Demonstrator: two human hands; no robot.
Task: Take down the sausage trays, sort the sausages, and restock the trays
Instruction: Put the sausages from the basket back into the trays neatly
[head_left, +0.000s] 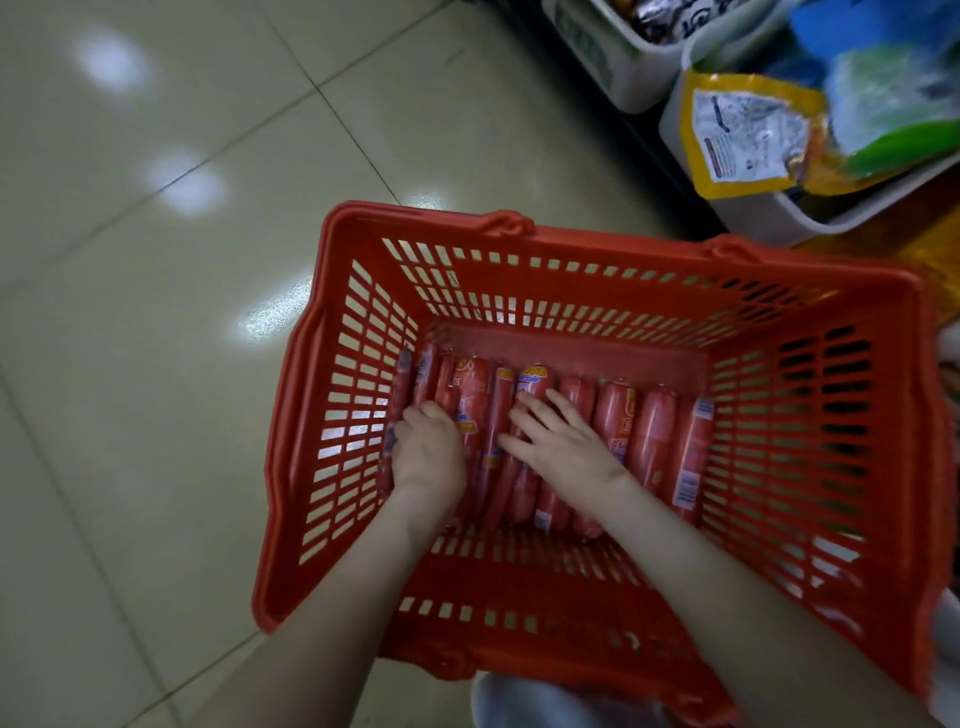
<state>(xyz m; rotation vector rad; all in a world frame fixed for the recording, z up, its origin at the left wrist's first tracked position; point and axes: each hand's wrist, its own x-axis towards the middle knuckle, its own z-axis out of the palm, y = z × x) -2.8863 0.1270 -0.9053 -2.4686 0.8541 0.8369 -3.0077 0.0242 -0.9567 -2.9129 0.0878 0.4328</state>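
Tiled floor (156, 260) is seen under a red basket (571, 244), on whose bottom the sausages (649, 431) are laid side by side directly under both hands, long axes pointing away along the forearms, left hand (428, 454) curled over the leftmost ones, right hand (569, 452) spread flat mid-row.

A red plastic shopping basket (623, 249), its walls a lattice of slotted openings, held sausages (652, 441) in red wrappers marked with yellow and blue print and white barcode labels. The floor tiles (156, 364) were glossy pale beige, crossed by thin dark grout lines and white glare spots. Nearby, off-white bins (613, 67) held a yellow pouch (748, 135) with a white printed panel and a blue-and-green pack (893, 88).
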